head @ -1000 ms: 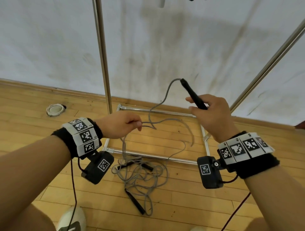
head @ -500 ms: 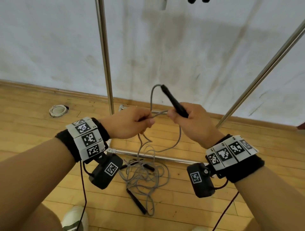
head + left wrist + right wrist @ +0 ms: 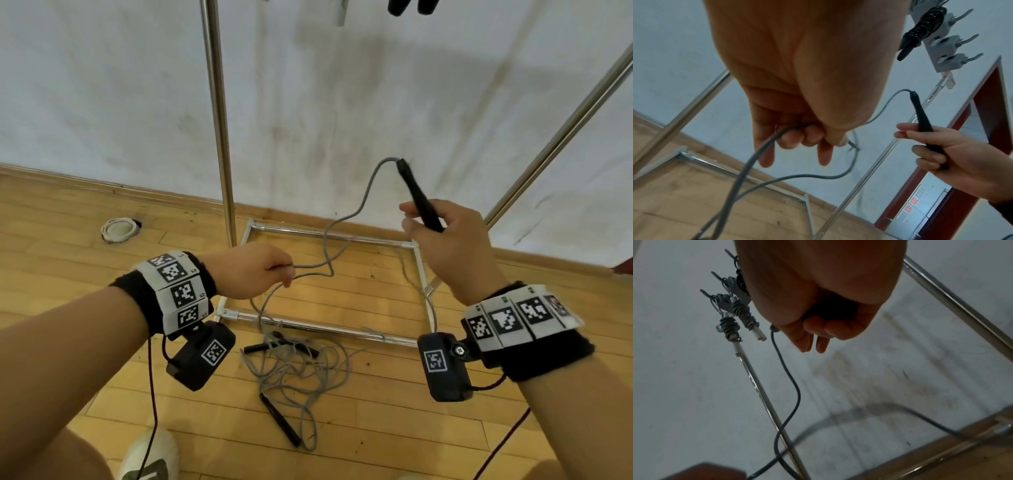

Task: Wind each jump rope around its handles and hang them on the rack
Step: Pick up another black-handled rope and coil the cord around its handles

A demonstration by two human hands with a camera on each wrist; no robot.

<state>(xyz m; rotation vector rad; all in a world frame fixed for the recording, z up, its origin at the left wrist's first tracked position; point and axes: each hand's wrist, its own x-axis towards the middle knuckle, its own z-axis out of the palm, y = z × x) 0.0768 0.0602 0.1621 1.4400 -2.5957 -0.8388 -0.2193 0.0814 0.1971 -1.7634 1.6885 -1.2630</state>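
Observation:
My right hand (image 3: 445,236) grips a black jump rope handle (image 3: 418,197) that points up and to the left; it also shows in the left wrist view as the handle (image 3: 922,116). A grey rope (image 3: 346,219) leaves the handle's tip and runs down to my left hand (image 3: 260,274), which pinches it in curled fingers (image 3: 797,138). From there the rope (image 3: 740,175) drops to a tangled pile (image 3: 294,366) on the floor with other black handles (image 3: 279,419). In the right wrist view the rope (image 3: 789,386) hangs from my fist.
A metal rack stands ahead, with upright poles (image 3: 217,120), a slanted pole (image 3: 555,137) and a floor frame (image 3: 329,327). Wound ropes hang from its hooks (image 3: 925,30), (image 3: 737,316). A white round thing (image 3: 118,230) lies on the wooden floor. My shoe (image 3: 150,455) is at the bottom.
My hands were close together half a second ago; they have moved apart, the right one up and to the right with the handle, the left one down, stretching the rope between them.

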